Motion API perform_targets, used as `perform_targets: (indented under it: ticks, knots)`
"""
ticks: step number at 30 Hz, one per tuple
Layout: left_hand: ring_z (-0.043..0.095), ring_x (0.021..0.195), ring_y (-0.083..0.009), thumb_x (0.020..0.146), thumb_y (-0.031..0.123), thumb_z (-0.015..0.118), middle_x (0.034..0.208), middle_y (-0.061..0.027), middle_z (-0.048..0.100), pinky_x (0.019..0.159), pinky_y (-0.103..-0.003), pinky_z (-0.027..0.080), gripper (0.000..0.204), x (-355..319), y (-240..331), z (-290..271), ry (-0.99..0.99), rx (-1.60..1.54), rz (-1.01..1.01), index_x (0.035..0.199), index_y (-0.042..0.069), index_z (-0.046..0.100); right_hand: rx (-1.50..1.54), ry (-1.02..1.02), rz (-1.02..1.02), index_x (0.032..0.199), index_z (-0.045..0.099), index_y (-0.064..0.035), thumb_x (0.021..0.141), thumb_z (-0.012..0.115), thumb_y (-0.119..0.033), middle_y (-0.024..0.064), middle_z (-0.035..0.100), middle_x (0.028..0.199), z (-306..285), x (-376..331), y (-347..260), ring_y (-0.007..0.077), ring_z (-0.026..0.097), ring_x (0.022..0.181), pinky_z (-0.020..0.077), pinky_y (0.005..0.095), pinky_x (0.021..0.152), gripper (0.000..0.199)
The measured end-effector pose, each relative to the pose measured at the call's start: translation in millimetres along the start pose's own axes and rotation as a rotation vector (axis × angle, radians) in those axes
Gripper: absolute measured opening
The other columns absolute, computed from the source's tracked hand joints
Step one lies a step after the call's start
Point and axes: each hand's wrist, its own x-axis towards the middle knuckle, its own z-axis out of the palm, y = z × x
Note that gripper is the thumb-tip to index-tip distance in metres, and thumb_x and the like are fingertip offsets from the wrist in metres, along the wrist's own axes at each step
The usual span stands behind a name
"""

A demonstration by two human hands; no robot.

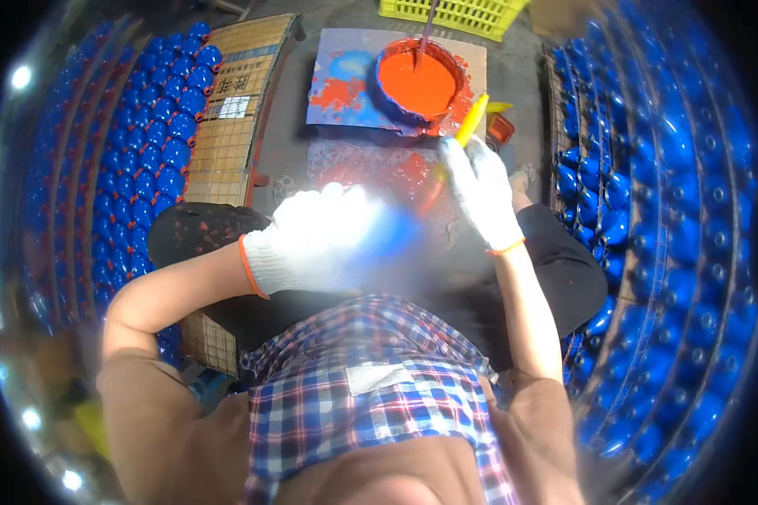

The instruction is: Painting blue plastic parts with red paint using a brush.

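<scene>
My left hand [307, 231], in a white knitted glove with an orange cuff, is closed around a glossy blue piece [393, 231]. The glove and a milky blur hide much of its shape. My right hand [480, 189], gloved the same way, grips a yellow-handled paintbrush [472, 120]. The handle points up and away from me; the lower end is orange-red, smeared, and close to the blue piece. Whether they touch I cannot tell. Beyond my hands a bowl of orange-red paint [417, 80] stands on a paint-stained board [337, 88], with a thin stick in it.
On the left, rows of rounded blue pieces with red rims [156, 126] stand beside a wooden slatted board [240, 84]. More blue pieces [615, 189] fill racks on the right. A yellow plastic crate [463, 15] is at the back, and a small orange-red container [501, 128] sits right of the bowl.
</scene>
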Motion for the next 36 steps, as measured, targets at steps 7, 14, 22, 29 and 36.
perform_targets:
  ticks: [7, 14, 22, 29, 36]
  knots:
    - [0.057, 0.081, -0.0249, 0.068, 0.036, 0.073, 0.101, -0.0153, 0.055, 0.058, -0.035, 0.052, 0.066, 11.4, -2.6, -14.1, -0.039, 0.090, 0.116, 0.120, 0.001, 0.052, -0.465, 0.101, -0.551, 0.098, 0.059, 0.0008, 0.089, 0.059, -0.011, 0.0130, 0.062, 0.080, 3.8, -2.1, -3.7, 0.0284, 0.061, 0.068, 0.0480, 0.0358, 0.061, 0.015]
    - [0.062, 0.087, -0.0283, 0.066, 0.037, 0.075, 0.098, -0.0156, 0.058, 0.067, -0.038, 0.054, 0.065, 15.7, -7.7, -17.1, -0.179, -0.065, -0.027, 0.118, 0.002, 0.054, 0.153, 0.037, -0.026, 0.093, 0.060, -0.0012, 0.089, 0.059, -0.009, 0.0139, 0.060, 0.075, -21.0, -22.8, -50.1, 0.0304, 0.061, 0.069, 0.0469, 0.0347, 0.062, 0.009]
    - [0.064, 0.095, -0.0234, 0.072, 0.032, 0.074, 0.105, -0.0157, 0.063, 0.084, -0.034, 0.051, 0.058, 13.4, -18.8, -0.2, -0.272, -0.957, -0.451, 0.118, 0.002, 0.056, 0.357, 0.087, -0.138, 0.097, 0.061, -0.0005, 0.083, 0.061, 0.000, 0.0125, 0.060, 0.088, -25.0, -46.7, -41.7, 0.0267, 0.062, 0.078, 0.0476, 0.0314, 0.069, 0.013]
    - [0.059, 0.108, -0.0281, 0.085, 0.043, 0.056, 0.121, -0.0192, 0.057, 0.096, -0.037, 0.047, 0.067, -11.1, -5.5, 62.2, -0.143, -2.223, -0.587, 0.132, -0.003, 0.043, 0.537, 0.146, -0.047, 0.101, 0.062, 0.0002, 0.080, 0.059, 0.007, 0.0113, 0.057, 0.097, -29.1, -62.7, -28.3, 0.0214, 0.058, 0.092, 0.0458, 0.0283, 0.080, 0.023]
    - [0.057, 0.087, -0.0311, 0.088, 0.053, 0.049, 0.115, -0.0161, 0.054, 0.071, -0.043, 0.047, 0.061, -2.0, 30.6, 87.9, 0.167, -3.106, -0.351, 0.127, 0.006, 0.044, 0.626, 0.205, 0.108, 0.093, 0.063, -0.0016, 0.080, 0.063, -0.008, 0.0089, 0.060, 0.098, -9.1, -66.6, -1.5, 0.0208, 0.056, 0.094, 0.0447, 0.0322, 0.085, 0.015]
